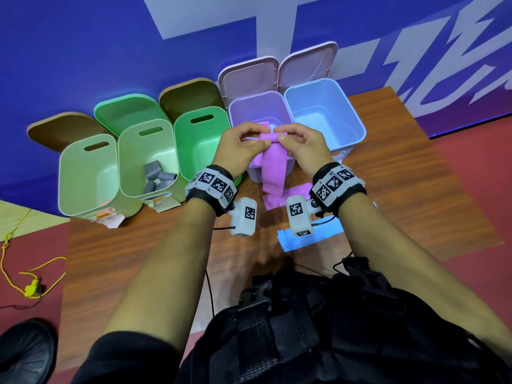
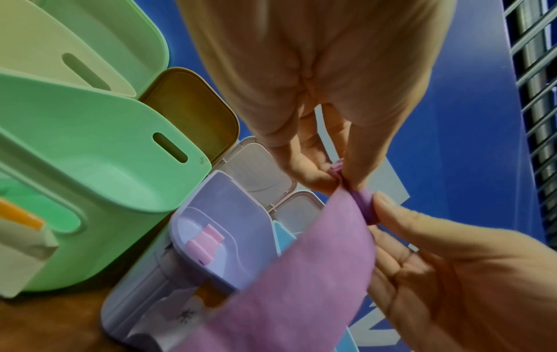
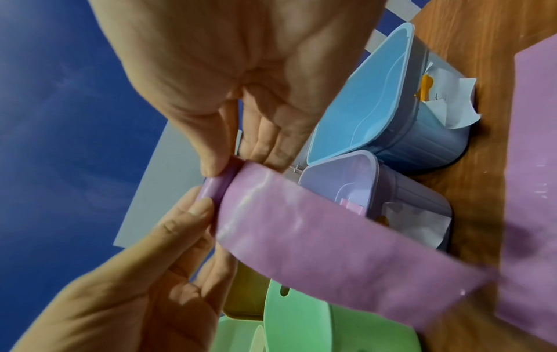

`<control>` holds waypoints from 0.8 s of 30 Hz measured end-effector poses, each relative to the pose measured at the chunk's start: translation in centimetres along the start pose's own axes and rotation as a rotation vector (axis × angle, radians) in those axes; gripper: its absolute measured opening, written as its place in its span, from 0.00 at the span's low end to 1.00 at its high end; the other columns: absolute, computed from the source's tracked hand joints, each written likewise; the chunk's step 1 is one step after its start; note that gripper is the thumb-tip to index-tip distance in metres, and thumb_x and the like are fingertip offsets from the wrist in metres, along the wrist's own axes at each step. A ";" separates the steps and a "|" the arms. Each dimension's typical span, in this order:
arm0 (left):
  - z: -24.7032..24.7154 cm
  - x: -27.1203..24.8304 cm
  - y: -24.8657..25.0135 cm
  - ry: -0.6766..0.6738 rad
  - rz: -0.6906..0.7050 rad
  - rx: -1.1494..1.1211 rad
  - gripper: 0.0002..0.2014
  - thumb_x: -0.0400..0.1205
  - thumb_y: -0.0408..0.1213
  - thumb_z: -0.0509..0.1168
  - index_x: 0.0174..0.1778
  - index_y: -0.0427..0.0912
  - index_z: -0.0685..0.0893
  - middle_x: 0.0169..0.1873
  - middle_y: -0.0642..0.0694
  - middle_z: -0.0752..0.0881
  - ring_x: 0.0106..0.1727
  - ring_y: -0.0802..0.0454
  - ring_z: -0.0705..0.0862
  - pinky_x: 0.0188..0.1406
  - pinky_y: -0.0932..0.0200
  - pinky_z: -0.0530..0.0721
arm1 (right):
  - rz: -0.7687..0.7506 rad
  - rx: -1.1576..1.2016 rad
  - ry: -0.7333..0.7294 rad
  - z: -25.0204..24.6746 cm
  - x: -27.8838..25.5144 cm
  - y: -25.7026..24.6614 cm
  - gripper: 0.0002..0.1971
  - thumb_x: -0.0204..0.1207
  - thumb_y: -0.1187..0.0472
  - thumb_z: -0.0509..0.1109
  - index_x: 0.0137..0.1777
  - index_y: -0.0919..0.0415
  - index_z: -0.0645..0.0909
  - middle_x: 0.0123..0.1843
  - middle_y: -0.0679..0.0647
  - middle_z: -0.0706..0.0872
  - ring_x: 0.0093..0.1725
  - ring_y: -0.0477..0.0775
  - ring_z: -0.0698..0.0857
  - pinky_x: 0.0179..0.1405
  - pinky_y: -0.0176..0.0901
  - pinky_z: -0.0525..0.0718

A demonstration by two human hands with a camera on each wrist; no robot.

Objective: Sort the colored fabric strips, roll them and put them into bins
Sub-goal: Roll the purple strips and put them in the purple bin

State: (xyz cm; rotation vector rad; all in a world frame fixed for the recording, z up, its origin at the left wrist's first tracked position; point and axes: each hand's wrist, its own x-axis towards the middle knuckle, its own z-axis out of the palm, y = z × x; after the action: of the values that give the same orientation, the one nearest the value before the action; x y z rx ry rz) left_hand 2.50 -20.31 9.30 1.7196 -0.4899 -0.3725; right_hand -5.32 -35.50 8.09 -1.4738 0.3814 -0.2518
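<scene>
Both hands hold one pink fabric strip (image 1: 273,173) just above the purple bin (image 1: 257,106). Its top end is wound into a small roll (image 1: 268,137). My left hand (image 1: 262,137) pinches the roll's left end between thumb and fingers, and my right hand (image 1: 280,134) pinches its right end. The loose tail hangs down over the bin's front wall to the table. In the left wrist view the roll (image 2: 366,207) sits between the two hands, and pink rolls (image 2: 205,240) lie inside the purple bin (image 2: 217,202). The right wrist view shows the strip (image 3: 331,238) trailing away from the roll (image 3: 215,188).
A row of open bins stands along the blue wall: two pale green ones (image 1: 91,176), the second holding grey rolls (image 1: 159,176), a green one (image 1: 202,139) and a blue one (image 1: 324,112). A flat pink strip (image 1: 297,189) and a blue strip (image 1: 293,241) lie on the wooden table.
</scene>
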 end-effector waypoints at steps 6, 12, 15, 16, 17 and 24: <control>0.2 0.0 -0.4 0.028 -0.060 -0.020 0.08 0.76 0.30 0.76 0.49 0.38 0.86 0.40 0.49 0.87 0.45 0.53 0.85 0.55 0.53 0.87 | -0.028 -0.026 -0.003 -0.1 -0.1 -0.3 0.10 0.78 0.75 0.71 0.56 0.65 0.87 0.49 0.62 0.90 0.49 0.52 0.89 0.54 0.40 0.87; 0.1 -0.1 -0.1 0.041 0.010 0.000 0.08 0.75 0.26 0.76 0.48 0.37 0.86 0.43 0.50 0.87 0.45 0.58 0.86 0.53 0.58 0.86 | -0.041 -0.053 -0.004 -0.1 -0.1 -0.3 0.10 0.76 0.73 0.72 0.54 0.61 0.87 0.55 0.57 0.89 0.52 0.49 0.88 0.55 0.39 0.86; 0.1 -0.3 0.2 0.021 -0.007 -0.049 0.10 0.75 0.24 0.75 0.51 0.34 0.85 0.46 0.49 0.88 0.41 0.54 0.89 0.49 0.59 0.87 | -0.027 -0.031 0.007 -0.1 0.1 -0.2 0.06 0.77 0.65 0.75 0.53 0.59 0.88 0.51 0.56 0.88 0.54 0.53 0.87 0.56 0.46 0.88; 0.1 -0.3 0.2 0.019 -0.009 -0.056 0.10 0.76 0.23 0.75 0.51 0.34 0.85 0.46 0.49 0.88 0.40 0.54 0.89 0.49 0.59 0.88 | -0.023 -0.038 0.002 -0.1 0.0 -0.1 0.05 0.78 0.65 0.74 0.52 0.58 0.87 0.50 0.58 0.89 0.52 0.54 0.87 0.55 0.46 0.89; 0.0 -0.3 0.2 0.018 -0.008 -0.053 0.11 0.75 0.23 0.75 0.51 0.34 0.85 0.46 0.49 0.87 0.40 0.54 0.89 0.49 0.59 0.88 | -0.025 -0.049 0.000 0.0 0.0 -0.1 0.05 0.78 0.66 0.74 0.52 0.58 0.87 0.49 0.60 0.89 0.50 0.54 0.88 0.54 0.45 0.88; 0.2 -0.1 -0.1 0.036 -0.063 -0.056 0.08 0.76 0.31 0.77 0.47 0.40 0.87 0.39 0.49 0.89 0.44 0.52 0.87 0.55 0.51 0.88 | -0.035 -0.067 -0.005 0.2 -0.1 -0.5 0.09 0.77 0.75 0.72 0.52 0.63 0.84 0.46 0.59 0.88 0.45 0.49 0.88 0.48 0.35 0.85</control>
State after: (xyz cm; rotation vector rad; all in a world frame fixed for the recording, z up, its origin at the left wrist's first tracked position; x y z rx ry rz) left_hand 2.29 -20.38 9.20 1.6878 -0.3963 -0.3963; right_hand -5.32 -35.34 8.62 -1.5479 0.3633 -0.2660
